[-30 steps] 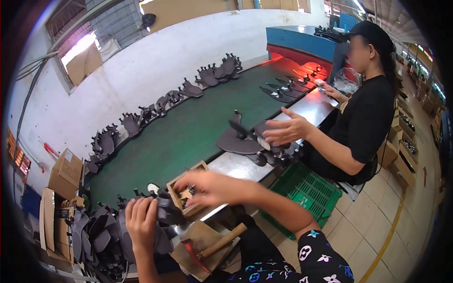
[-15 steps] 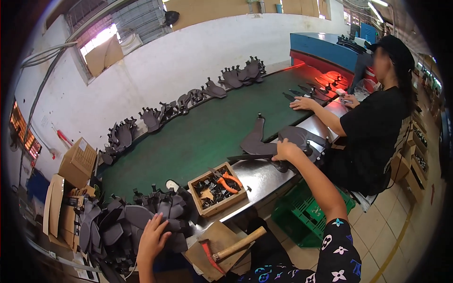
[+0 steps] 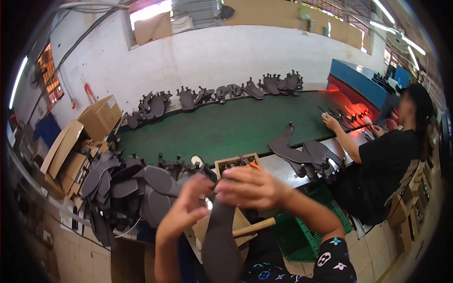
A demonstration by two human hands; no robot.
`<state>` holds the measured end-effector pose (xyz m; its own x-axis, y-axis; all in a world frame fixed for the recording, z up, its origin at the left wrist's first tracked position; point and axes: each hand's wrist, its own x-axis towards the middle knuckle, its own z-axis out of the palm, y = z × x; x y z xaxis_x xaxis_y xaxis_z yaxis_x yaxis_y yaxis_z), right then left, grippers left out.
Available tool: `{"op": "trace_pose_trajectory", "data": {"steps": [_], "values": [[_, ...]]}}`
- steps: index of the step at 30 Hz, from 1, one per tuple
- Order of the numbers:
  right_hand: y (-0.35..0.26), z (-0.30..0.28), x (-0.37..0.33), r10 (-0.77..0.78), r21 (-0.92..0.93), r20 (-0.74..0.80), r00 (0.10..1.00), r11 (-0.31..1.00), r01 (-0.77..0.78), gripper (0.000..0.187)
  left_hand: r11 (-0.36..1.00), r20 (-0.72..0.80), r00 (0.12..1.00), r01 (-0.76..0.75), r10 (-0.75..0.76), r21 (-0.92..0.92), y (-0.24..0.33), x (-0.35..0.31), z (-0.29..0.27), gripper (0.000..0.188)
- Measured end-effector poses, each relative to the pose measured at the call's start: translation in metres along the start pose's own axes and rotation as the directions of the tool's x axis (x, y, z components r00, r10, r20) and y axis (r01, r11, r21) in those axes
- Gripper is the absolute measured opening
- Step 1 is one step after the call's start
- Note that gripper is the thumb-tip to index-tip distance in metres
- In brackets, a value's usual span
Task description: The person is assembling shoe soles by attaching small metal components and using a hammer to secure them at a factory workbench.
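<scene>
At lower centre, both hands, left hand (image 3: 181,214) and right hand (image 3: 250,187), grip one dark sole (image 3: 221,245) upright; a heap of soles (image 3: 137,188) waits at left, so most work seemingly remains.

**Dark sole held upright between both hands**

The dark grey shoe sole (image 3: 221,245) is long, flat and matte; it stands roughly upright, its upper end pinched between the left hand (image 3: 186,210) and the right hand (image 3: 250,187); its rounded lower end hangs toward the picture's bottom edge, in front of the desk (image 3: 278,166) and near the person's lap.
</scene>
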<state>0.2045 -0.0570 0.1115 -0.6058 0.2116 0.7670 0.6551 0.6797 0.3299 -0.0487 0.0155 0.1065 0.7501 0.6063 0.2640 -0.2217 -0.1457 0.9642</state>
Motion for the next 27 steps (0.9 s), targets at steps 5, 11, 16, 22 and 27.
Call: {"op": "trace_pose_trajectory", "data": {"steps": [5, 11, 16, 22, 27], "values": [[-0.111, 0.065, -0.056, 0.545, 0.138, 0.378, 0.748, 0.766, -0.628, 0.071, 0.876, -0.151, 0.895, 0.355, -0.419, -0.328, -0.045, -0.075, 0.025, 0.032], [-0.185, 0.041, -0.158, 0.799, -0.305, 0.524, 0.295, 0.499, -0.811, 0.053, 0.927, -0.353, 0.857, 0.337, -0.374, -0.165, -0.107, -0.095, 0.025, 0.022], [-0.223, -0.023, -0.22, 0.962, -0.197, 0.25, -0.11, -0.061, -0.979, 0.044, 0.482, -0.365, 0.93, 0.296, 0.053, 0.825, -0.148, -0.074, 0.034, 0.046], [-0.268, -0.066, -0.208, 0.947, 0.042, 0.065, -0.315, -0.318, -0.947, 0.032, 0.208, -0.094, 0.952, 0.032, 0.291, 0.978, -0.102, 0.023, 0.073, 0.037], [-0.246, -0.058, -0.187, 0.963, 0.086, 0.126, -0.239, -0.251, -0.964, 0.021, 0.242, 0.015, 0.996, -0.036, 0.088, 0.97, -0.183, 0.134, 0.029, 0.022]]}}
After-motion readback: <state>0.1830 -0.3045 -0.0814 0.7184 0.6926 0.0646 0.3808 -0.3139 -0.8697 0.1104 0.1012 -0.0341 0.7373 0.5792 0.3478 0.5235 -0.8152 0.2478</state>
